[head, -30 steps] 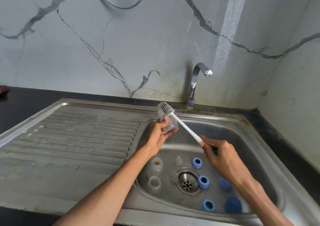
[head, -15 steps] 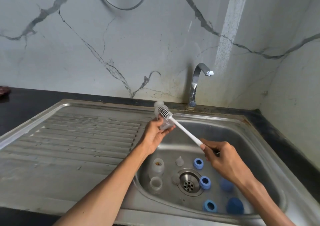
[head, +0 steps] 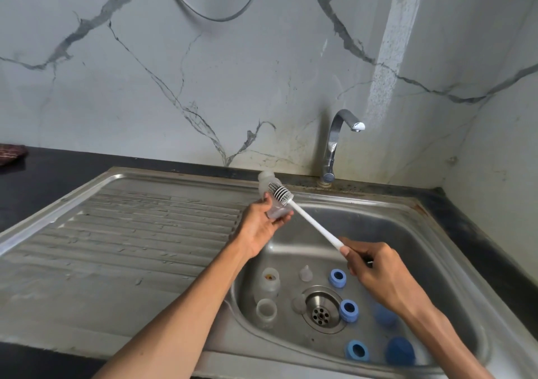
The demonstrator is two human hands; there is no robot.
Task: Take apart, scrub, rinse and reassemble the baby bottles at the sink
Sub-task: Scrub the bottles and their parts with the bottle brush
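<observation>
Over the sink (head: 431, 233), brush (head: 281, 191) head now lower on the left-held bottle (head: 276, 204), right fingers (head: 353, 258) still gripping its handle.

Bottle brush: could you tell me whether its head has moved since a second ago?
Yes: the bottle brush head dropped slightly toward the person, away from the faucet.

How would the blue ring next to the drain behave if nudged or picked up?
The blue ring looks like a small plastic collar, so probably light and stiff. It leans on the drain rim, so a nudge may tip or roll it. The sink looks wet; possibly slippery.
</observation>
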